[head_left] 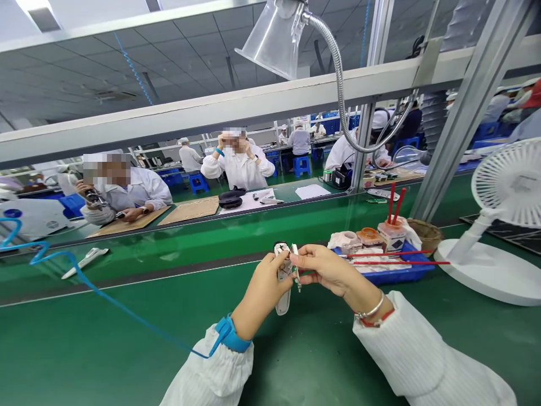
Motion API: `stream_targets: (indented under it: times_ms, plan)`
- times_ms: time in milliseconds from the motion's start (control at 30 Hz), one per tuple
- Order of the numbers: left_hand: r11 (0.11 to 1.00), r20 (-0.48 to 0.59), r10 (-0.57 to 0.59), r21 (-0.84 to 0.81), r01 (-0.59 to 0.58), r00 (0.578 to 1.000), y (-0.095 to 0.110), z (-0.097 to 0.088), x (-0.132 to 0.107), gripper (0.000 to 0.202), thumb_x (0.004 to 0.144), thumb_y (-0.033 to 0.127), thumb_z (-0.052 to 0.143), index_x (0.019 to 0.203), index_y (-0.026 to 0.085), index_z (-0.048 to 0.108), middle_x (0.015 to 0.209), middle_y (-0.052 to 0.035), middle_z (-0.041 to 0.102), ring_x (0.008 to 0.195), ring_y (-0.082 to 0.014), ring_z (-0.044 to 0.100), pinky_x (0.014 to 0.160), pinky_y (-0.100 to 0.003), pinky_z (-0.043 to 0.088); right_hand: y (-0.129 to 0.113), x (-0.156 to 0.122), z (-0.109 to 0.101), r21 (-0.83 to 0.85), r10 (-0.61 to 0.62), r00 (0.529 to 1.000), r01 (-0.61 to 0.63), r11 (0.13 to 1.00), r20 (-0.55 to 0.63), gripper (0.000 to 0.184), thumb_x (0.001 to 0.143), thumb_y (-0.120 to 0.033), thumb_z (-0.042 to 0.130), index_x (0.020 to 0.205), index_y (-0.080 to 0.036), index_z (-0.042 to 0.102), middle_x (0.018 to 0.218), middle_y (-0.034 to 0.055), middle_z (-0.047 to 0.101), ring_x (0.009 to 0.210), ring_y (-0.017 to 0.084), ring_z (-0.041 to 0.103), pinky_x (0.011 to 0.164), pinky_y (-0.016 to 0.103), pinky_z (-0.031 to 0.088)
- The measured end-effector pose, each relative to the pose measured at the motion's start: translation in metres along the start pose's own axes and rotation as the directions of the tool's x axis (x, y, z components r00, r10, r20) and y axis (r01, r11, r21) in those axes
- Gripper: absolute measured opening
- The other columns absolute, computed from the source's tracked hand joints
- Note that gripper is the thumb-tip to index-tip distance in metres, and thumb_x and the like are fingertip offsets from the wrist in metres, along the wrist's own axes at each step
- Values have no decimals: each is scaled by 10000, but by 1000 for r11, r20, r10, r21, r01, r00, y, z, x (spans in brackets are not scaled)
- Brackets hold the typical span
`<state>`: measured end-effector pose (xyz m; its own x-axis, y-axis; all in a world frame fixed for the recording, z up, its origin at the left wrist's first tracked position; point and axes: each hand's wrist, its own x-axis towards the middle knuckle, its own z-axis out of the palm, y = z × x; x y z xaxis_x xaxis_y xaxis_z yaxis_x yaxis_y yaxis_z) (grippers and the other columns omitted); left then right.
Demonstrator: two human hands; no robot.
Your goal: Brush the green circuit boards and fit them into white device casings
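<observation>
Above the green bench, my left hand (269, 282) is closed around a white, elongated plastic housing (283, 304), which is held upright with its inner side showing. Thin wires are visible inside it. Close against its right side, my right hand (323, 268) pinches a narrow circuit board (296, 270) between thumb and fingers. The board stands on edge beside the housing; whether wires join the two is too small to tell. A blue wrist strap (232, 334) with a coiled cord is on my left wrist.
A blue tray (395, 274) with small jars and long red sticks (401, 262) stands right of my hands, near a white fan (486, 265). Another white housing (87, 262) lies on the far-left belt. A lamp-like clear hood (274, 39) hangs above. Co-workers sit opposite.
</observation>
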<state>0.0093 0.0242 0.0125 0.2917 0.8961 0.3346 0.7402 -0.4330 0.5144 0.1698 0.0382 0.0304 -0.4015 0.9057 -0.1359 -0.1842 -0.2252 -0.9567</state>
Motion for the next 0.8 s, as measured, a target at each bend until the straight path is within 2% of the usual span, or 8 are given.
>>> stream_targets:
  times_ms: [133,233,333,467,633,800]
  plan:
    - [999,-106,-13,-39,9,994,-3,5,1,369,824,199,477,1177,181,582,844,-49,582,742,-165,548,671,-282,444,0,-2,4,-26,-29,999,29,999,-30,343,638,-340,783,806,-145,556,763,9,613,679,113,624,544,206,554]
    - [995,-143,-32,-102,17,989,-3,4,2,318,841,224,470,1108,186,638,819,-50,626,727,-164,570,653,-269,438,4,-3,9,-98,-80,993,71,993,-91,327,632,-295,779,836,-156,566,764,-2,613,696,129,629,551,227,551]
    - [987,-141,-49,-157,26,989,-1,0,1,315,811,181,484,1064,186,671,861,-54,682,751,-172,588,671,-266,429,9,-3,14,-260,-194,968,148,954,-160,327,625,-272,763,865,-167,568,734,-5,623,671,148,627,564,269,543]
    - [973,-120,-73,-227,44,990,3,-4,0,369,751,96,444,979,201,715,830,-18,718,720,-166,591,645,-247,411,14,-3,22,-469,-356,911,226,854,-209,319,587,-249,761,842,-172,585,783,19,662,675,156,616,609,289,514]
    - [950,-115,-117,-304,77,986,5,-5,-2,452,707,79,415,1013,219,716,761,12,714,648,-147,566,577,-221,391,18,-4,27,-564,-432,870,237,791,-240,292,583,-235,753,817,-187,586,801,6,653,712,160,602,633,285,480]
    - [937,-109,-134,-338,90,985,4,-3,-3,403,725,126,445,1008,201,722,649,15,655,594,-130,506,530,-209,354,24,-3,27,-682,-516,825,241,691,-232,296,596,-256,759,825,-191,584,834,10,616,722,171,571,629,299,456]
